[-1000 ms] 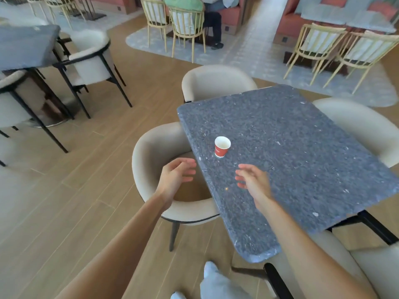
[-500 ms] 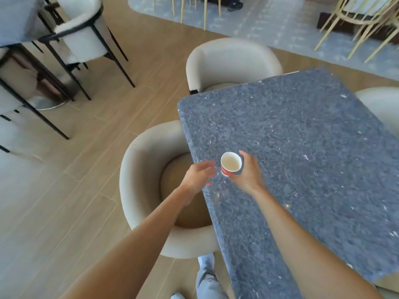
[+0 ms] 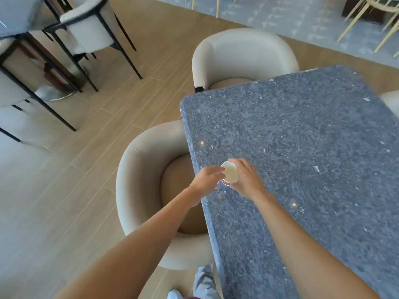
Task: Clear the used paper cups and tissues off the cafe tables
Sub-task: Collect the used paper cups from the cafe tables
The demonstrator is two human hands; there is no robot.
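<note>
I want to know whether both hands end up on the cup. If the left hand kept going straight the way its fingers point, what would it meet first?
The paper cup. The left hand points right, fingertips at or almost on the cup's rim, while the right hand grips it from the other side. Motion blur hides whether they already touch.

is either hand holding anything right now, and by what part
The right hand holds the red paper cup by its side wall, fingers wrapped around it near the rim. The left hand touches the rim's near edge; whether it grips is unclear.
</note>
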